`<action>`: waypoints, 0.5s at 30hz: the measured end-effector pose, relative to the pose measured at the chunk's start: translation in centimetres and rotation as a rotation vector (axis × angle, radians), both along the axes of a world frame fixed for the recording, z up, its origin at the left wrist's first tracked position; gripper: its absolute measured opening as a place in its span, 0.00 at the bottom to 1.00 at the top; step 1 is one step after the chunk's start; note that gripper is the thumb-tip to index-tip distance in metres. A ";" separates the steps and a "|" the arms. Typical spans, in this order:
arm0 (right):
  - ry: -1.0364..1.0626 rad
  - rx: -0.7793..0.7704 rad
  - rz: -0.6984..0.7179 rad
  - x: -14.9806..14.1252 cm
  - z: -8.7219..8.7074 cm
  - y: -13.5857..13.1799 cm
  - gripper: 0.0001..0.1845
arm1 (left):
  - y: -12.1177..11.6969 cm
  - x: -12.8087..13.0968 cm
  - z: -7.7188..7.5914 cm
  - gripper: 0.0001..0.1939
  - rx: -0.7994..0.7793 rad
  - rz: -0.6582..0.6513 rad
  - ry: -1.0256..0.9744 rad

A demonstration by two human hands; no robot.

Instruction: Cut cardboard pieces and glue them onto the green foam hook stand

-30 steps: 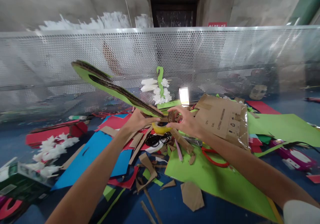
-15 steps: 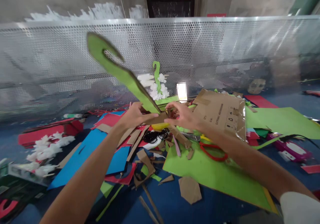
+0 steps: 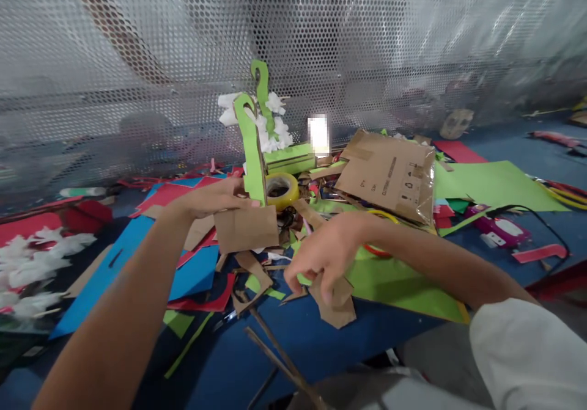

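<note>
My left hand (image 3: 229, 196) is closed on a green hook-shaped cardboard cutout (image 3: 251, 153), which stands upright with its curled end on top. At its lower end is a plain brown cardboard piece (image 3: 247, 230), under my left fingers; whether the two are joined I cannot tell. My right hand (image 3: 328, 254) hangs palm down over the scraps, fingers apart and bent downward, with nothing visible in it. Just under its fingertips lies a many-sided brown cardboard piece (image 3: 337, 312), partly hidden; contact is unclear. A yellow tape roll (image 3: 282, 191) stands just behind the green cutout.
Behind, a green cutout with white tufts (image 3: 275, 129) stands near a perforated metal panel (image 3: 206, 43). A flattened cardboard box (image 3: 389, 178) lies right of centre. Green sheet (image 3: 398, 288), blue sheet (image 3: 92, 281), a purple glue gun (image 3: 498, 226) and a white-tufted red piece (image 3: 50, 257) surround the scraps.
The green cutout has come down and turned from a left lean to upright, with the brown piece now facing me. My right hand has left it and moved toward me. The view has tilted down.
</note>
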State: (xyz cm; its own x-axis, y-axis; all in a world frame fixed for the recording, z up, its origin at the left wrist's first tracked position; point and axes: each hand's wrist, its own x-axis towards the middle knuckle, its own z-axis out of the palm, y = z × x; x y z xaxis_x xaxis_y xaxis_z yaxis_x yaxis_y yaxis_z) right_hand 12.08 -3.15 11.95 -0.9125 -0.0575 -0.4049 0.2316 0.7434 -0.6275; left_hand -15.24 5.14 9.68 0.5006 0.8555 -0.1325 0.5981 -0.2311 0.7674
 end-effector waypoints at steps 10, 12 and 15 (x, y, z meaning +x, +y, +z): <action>-0.314 0.477 -0.021 -1.0 0.0 -6.1 0.05 | 0.2 0.2 -0.2 0.33 -0.073 0.035 0.075; -0.298 0.512 -0.010 -1.1 0.1 -6.4 0.06 | 0.0 0.4 -0.1 0.32 -0.083 0.056 0.114; -0.280 0.536 -0.010 -1.3 0.1 -6.1 0.06 | 0.0 0.6 -0.1 0.31 -0.089 0.059 0.160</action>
State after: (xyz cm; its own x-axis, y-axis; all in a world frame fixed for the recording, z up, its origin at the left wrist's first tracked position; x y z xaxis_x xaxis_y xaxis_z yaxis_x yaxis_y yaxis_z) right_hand 10.80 -9.25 12.05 -0.7666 0.2294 -0.5997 0.3428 0.9360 -0.0801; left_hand -14.59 5.10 9.57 0.4169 0.8639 -0.2826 0.7244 -0.1280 0.6774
